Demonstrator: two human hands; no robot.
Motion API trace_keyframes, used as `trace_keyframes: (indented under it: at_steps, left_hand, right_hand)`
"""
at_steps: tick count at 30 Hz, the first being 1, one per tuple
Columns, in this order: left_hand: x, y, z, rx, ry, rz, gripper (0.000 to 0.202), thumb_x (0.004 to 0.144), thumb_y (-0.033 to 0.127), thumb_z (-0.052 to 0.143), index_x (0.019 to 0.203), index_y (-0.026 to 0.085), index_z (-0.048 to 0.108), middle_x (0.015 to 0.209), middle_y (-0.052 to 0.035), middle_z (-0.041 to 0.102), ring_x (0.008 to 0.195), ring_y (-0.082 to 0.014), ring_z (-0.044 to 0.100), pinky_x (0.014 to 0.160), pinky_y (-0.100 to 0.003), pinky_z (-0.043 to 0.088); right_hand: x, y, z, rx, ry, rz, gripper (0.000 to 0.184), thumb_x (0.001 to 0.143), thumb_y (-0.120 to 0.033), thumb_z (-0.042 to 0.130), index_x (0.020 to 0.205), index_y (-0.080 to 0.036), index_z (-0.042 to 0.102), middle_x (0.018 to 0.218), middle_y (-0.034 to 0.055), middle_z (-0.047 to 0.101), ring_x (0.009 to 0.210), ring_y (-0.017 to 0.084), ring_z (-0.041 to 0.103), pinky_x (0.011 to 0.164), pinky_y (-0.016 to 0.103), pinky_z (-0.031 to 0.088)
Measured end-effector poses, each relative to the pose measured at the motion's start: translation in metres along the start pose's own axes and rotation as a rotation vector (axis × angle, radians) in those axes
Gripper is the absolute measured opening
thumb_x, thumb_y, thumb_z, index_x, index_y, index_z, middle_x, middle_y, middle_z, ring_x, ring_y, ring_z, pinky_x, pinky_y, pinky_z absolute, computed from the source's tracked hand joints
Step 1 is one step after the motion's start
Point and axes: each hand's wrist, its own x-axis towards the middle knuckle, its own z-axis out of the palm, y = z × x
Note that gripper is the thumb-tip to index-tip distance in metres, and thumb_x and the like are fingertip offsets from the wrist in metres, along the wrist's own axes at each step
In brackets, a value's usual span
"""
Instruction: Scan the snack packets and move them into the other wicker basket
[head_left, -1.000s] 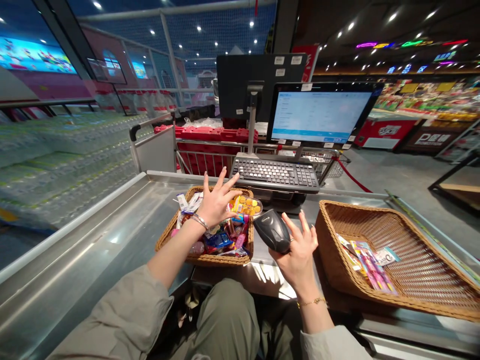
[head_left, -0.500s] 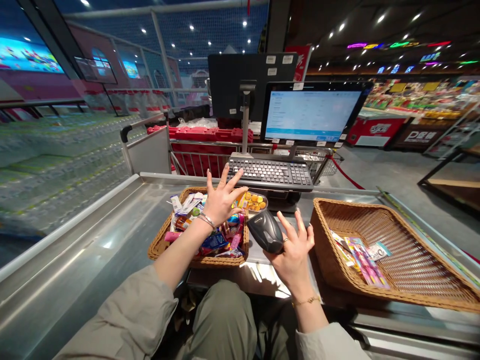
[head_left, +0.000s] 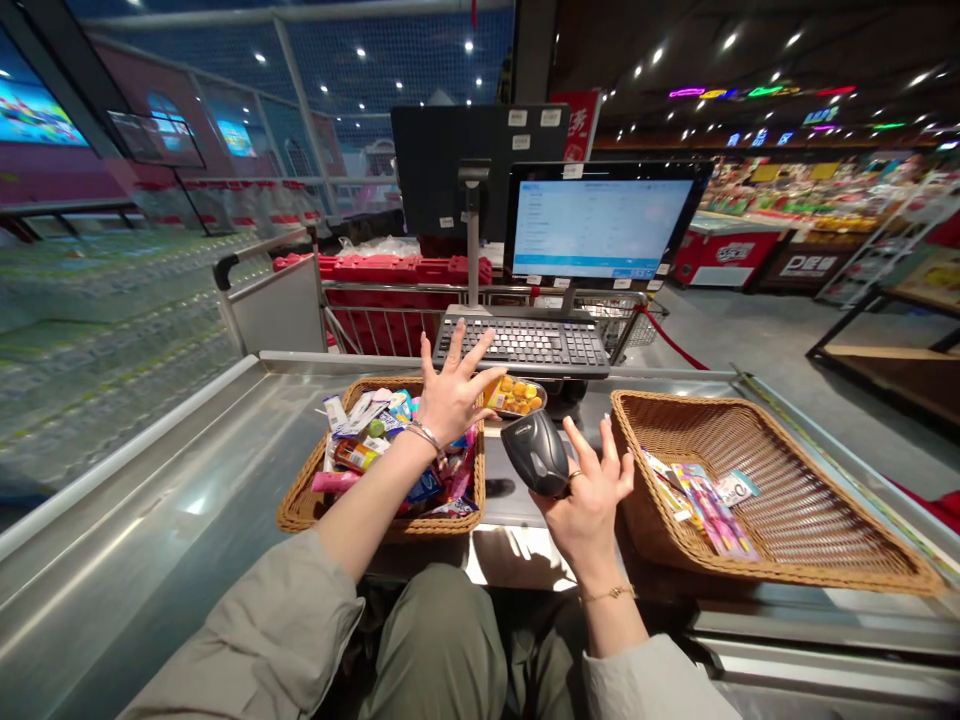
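Observation:
My left hand (head_left: 454,398) is stretched over the right side of a wicker basket (head_left: 300,505), fingers spread and holding nothing I can see. Its thumb is beside a clear tray of round yellow snacks (head_left: 519,395); whether they touch, I cannot tell. Snack packets (head_left: 367,412) and other small packaged goods fill that basket. Just beyond my fingertips sits a black keyboard (head_left: 540,345). A black barcode scanner (head_left: 537,453) rests in my right hand (head_left: 589,500), held near the thumb while the other fingers stick out. It hangs between the two baskets.
On the right stands a second wicker basket (head_left: 825,470) with a few packs (head_left: 712,510) at its left end. Behind the keyboard are a lit monitor (head_left: 600,230) and the back of another screen (head_left: 442,170). A metal counter (head_left: 180,480) extends left; a shopping cart (head_left: 367,325) stands beyond.
My left hand has shifted right, away from the basket's middle and closer to the snack tray. My right hand keeps the scanner in nearly the same place. The view has turned slightly right.

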Motion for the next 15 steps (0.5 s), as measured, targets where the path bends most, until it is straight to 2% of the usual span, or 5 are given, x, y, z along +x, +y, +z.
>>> trace_keyframes:
  at_steps: [5, 15]
  left_hand:
    - [0.007, 0.005, 0.004, 0.004, 0.019, 0.018, 0.061, 0.069, 0.040, 0.083, 0.126, 0.034, 0.060, 0.161, -0.0060, 0.025, 0.149, -0.0388, 0.000, 0.111, -0.076, -0.007]
    - [0.016, 0.008, 0.010, 0.003, 0.044, 0.026, 0.060, 0.069, 0.040, 0.083, 0.125, 0.036, 0.060, 0.160, -0.0038, 0.026, 0.150, -0.0369, 0.002, 0.112, -0.075, -0.008]
  right_hand:
    - [0.000, 0.000, 0.000, -0.003, 0.008, 0.010, 0.016, 0.080, -0.025, 0.060, 0.094, -0.021, 0.065, 0.135, 0.0075, 0.061, 0.143, 0.036, 0.032, 0.110, 0.065, 0.018]
    - [0.001, 0.002, -0.001, -0.014, 0.002, 0.035, 0.017, 0.080, -0.026, 0.059, 0.094, -0.021, 0.067, 0.134, 0.0079, 0.062, 0.144, 0.036, 0.031, 0.110, 0.065, 0.018]
